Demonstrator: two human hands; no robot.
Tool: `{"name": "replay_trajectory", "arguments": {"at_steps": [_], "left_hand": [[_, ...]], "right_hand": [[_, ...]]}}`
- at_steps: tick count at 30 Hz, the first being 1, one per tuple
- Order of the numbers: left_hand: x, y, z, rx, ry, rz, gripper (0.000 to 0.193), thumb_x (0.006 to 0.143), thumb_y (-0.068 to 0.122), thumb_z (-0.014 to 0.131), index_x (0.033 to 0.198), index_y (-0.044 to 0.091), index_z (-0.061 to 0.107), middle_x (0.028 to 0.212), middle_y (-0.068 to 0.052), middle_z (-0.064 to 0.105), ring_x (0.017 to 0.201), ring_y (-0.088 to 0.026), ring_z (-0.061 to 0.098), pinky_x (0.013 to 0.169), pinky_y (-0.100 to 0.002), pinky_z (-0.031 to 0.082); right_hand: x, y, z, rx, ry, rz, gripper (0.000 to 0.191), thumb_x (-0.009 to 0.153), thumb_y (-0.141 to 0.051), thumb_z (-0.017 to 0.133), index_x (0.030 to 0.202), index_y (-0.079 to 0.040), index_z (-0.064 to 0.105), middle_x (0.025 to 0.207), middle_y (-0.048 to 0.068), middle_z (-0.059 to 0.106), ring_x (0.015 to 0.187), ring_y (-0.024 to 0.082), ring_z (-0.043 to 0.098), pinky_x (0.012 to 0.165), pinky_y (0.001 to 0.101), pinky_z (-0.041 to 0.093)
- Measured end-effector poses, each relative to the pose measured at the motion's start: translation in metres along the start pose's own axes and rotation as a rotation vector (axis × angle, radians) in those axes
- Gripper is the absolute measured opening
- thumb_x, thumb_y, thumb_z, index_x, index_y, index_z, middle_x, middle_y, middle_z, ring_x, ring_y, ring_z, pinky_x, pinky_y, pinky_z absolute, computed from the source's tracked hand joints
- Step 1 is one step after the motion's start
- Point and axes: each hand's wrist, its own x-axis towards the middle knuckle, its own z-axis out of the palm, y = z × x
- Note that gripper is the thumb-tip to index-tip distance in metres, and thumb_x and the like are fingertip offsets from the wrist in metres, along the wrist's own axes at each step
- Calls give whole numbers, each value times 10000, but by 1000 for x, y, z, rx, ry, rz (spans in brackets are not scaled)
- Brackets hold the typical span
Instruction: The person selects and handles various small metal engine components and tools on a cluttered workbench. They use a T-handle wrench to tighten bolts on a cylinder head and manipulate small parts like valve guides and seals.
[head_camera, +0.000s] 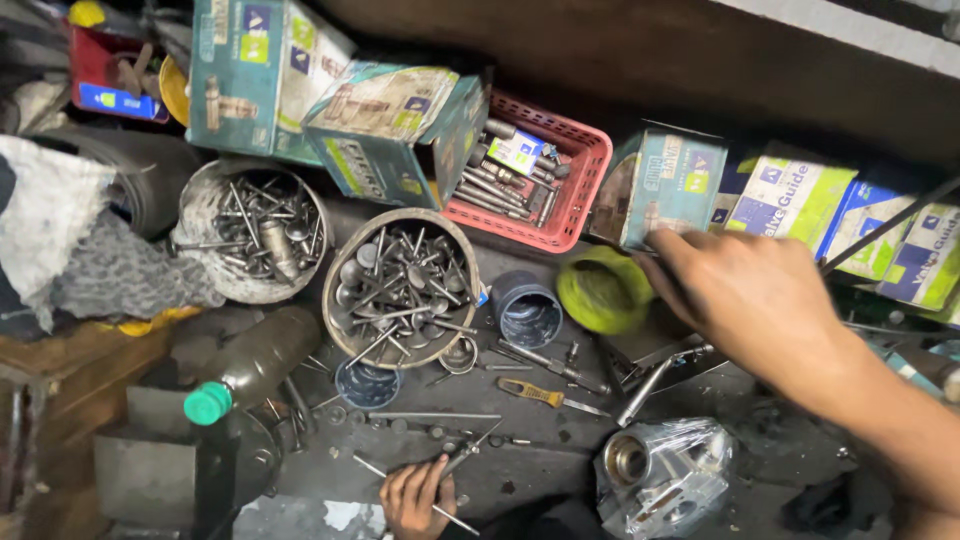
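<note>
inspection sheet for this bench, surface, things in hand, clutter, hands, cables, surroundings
surface: dark greasy bench, littered with loose valves and small parts
job's things: thin valve stem under the left hand; teal carton at the right hand's fingertips
clutter: two round tins of engine valves, red basket of long parts, yellow-handled screwdriver, green-capped bottle, bagged metal part, green roll
hands: left hand grip closed on the stem; right hand open, reaching to the carton
cables: nothing seen
surroundings: row of green and blue cartons against a dark wall, rags at far left
</note>
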Motion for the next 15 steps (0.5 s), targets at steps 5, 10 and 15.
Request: {"name": "replay_trajectory", "arguments": {"at_steps": [5, 10, 15], "left_hand": [[-7, -1, -8, -25, -10, 19, 299, 804, 192, 763, 1102, 169, 766, 1008, 18, 693, 967, -208, 635, 905, -403, 493], [-16, -5, -15, -53, -1, -7, 321, 818, 192, 769, 1138, 175, 753, 1017, 21, 695, 968, -202, 643, 914, -402, 486], [-29, -14, -25, -102, -10, -24, 336, 826, 177, 760, 1162, 163, 752, 1020, 9, 707, 960, -210, 645, 920, -406, 492]], "right_hand": [[79, -11, 20, 30, 153, -174, 104, 872, -172, 663, 915, -90, 711, 730, 169, 694, 715, 363, 706, 591, 488, 546], [138, -28, 65, 29, 11, 75, 144, 833, -140, 683, 860, -31, 774, 902, 240, 736, 834, 396, 740, 720, 498, 594], [145, -47, 64, 42, 112, 213, 194, 876, -196, 696, 907, -27, 785, 931, 261, 727, 863, 419, 718, 758, 520, 575]]}}
